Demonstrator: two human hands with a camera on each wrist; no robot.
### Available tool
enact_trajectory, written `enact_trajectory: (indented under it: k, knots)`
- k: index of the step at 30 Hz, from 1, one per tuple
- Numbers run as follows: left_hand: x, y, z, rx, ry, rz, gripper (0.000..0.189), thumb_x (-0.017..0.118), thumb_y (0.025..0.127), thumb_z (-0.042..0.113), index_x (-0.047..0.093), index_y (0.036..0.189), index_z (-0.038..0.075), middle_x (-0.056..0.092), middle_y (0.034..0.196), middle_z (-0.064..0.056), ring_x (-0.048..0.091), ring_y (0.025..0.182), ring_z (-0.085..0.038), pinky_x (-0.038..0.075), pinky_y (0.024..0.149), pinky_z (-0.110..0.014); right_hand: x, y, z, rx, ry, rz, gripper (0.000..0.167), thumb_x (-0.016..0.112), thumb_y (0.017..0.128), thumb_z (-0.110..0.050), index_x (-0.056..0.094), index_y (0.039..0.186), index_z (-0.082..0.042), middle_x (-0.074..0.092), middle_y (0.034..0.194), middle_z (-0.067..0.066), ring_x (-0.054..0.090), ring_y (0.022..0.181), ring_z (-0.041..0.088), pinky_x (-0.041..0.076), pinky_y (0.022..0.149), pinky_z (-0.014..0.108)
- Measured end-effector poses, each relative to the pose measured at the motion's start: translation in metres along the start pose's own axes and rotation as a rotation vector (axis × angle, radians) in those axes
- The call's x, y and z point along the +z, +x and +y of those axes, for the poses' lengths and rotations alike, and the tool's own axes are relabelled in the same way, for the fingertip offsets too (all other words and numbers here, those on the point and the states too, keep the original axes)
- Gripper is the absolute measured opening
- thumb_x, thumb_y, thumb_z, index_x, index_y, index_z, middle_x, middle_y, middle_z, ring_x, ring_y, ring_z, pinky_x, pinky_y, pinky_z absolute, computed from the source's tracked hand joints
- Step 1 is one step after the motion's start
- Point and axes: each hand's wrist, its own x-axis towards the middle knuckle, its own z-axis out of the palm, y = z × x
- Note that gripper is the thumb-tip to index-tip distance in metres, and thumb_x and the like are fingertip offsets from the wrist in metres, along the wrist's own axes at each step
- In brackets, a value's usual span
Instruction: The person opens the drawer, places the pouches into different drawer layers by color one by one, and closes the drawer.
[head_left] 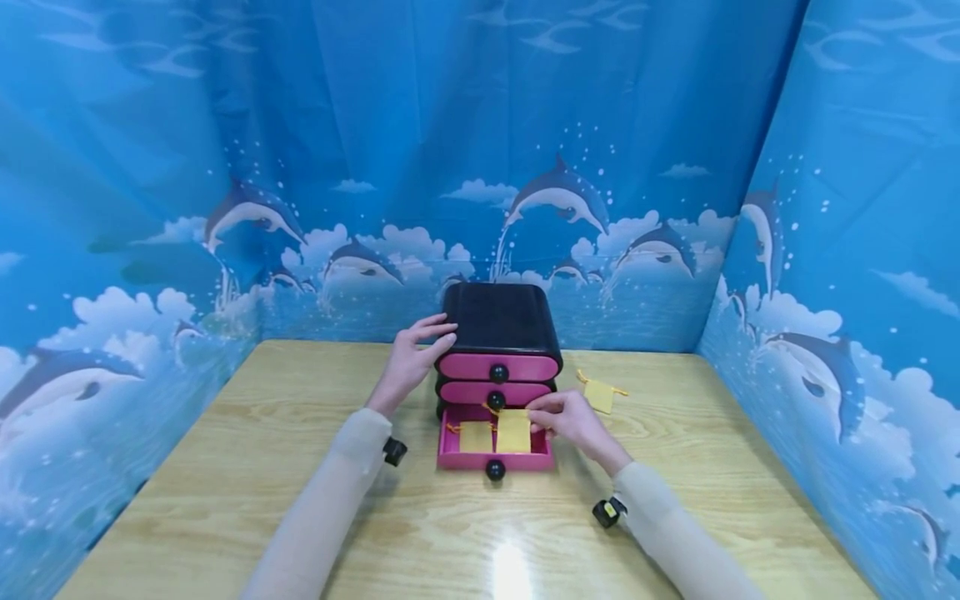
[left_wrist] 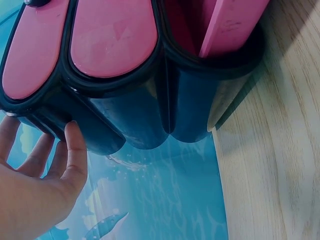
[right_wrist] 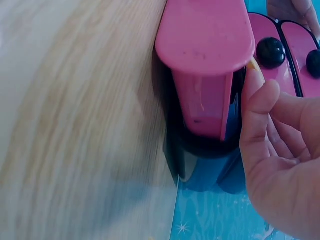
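A black chest with three pink drawer fronts [head_left: 501, 321] stands on the table, its bottom drawer [head_left: 457, 461] pulled out. My left hand [head_left: 412, 358] rests against the chest's upper left side; in the left wrist view the fingers [left_wrist: 76, 155] of that hand touch the black casing. With thumb and fingertips, my right hand [head_left: 570, 421] pinches the right edge of a yellow drawstring pouch [head_left: 513, 432] at the open drawer. A second yellow pouch [head_left: 476, 437] lies in the drawer's left part. In the right wrist view the drawer front hides nearly all of the held pouch.
Another yellow drawstring pouch [head_left: 598, 396] lies on the wooden table [head_left: 315, 417], right of the chest. Black round knobs [head_left: 495, 471] stick out from the drawer fronts. A blue dolphin-print curtain [head_left: 375, 167] hangs behind and at both sides.
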Motion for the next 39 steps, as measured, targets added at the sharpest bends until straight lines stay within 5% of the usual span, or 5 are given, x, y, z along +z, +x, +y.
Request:
enact_trajectory:
  k: [39]
  knots:
    - [-0.002,0.0,-0.002,0.003,0.014,-0.013,0.041,0.064,0.094,0.044,0.067,0.127,0.02,0.046,0.15,0.003,0.032,0.145,-0.023,0.049,0.102,-0.046,0.029,0.007,-0.007,-0.052,-0.014,0.018,0.015,0.067,0.092,-0.006,0.075,0.103,-0.001,0.074,0.081,0.012,0.067,0.064,0.014,0.058,0.056,0.033]
